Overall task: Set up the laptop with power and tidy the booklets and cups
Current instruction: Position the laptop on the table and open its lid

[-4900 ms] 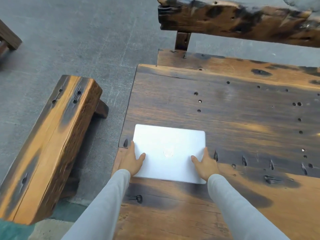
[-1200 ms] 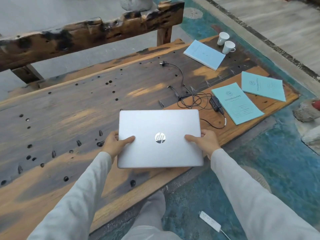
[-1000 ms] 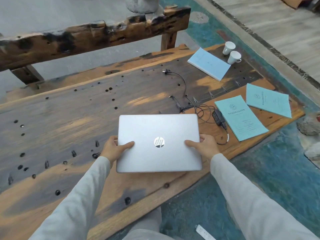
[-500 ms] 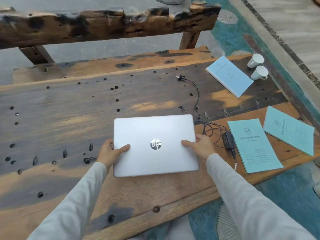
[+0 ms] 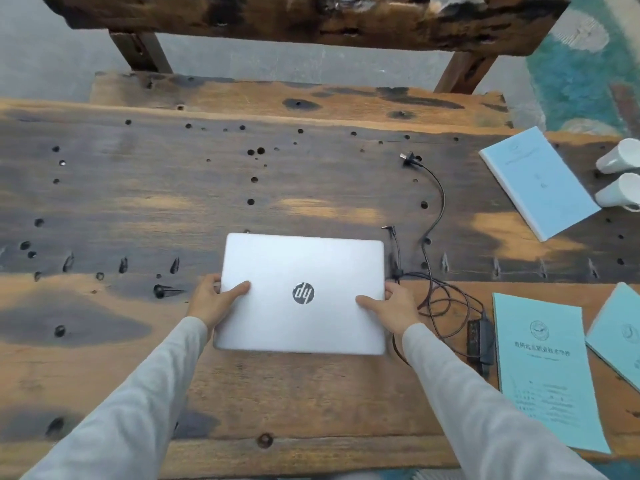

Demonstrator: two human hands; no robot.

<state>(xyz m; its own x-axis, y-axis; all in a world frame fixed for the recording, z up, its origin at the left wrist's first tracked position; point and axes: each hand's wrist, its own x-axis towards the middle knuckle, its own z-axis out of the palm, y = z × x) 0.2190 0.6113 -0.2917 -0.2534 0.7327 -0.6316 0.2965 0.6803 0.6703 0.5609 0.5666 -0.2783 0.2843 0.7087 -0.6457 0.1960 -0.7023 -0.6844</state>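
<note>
Rustic seating/reception spot, not an office or lab.
Rough reclaimed-plank table (image 5: pixel 138 188) full of bolt holes, matching weathered bench (image 5: pixel 311 19) well beyond the fingers, grey paved floor (image 5: pixel 45 46), teal patterned floor (image 5: pixel 575 64) far right, printed booklets (image 5: pixel 543 368) and white cups (image 5: pixel 620 174) rightward.

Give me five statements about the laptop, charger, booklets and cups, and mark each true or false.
1. The laptop lid is shut. True.
2. Only the right hand holds the laptop. False: the left hand grips its other edge too.
3. The charger lies to the right of the laptop. True.
4. The charger's tip is plugged into the laptop. False: it lies loose on the table beside the far right corner.
5. Both cups stand upright. False: they appear to lie on their sides next to a booklet.
</note>
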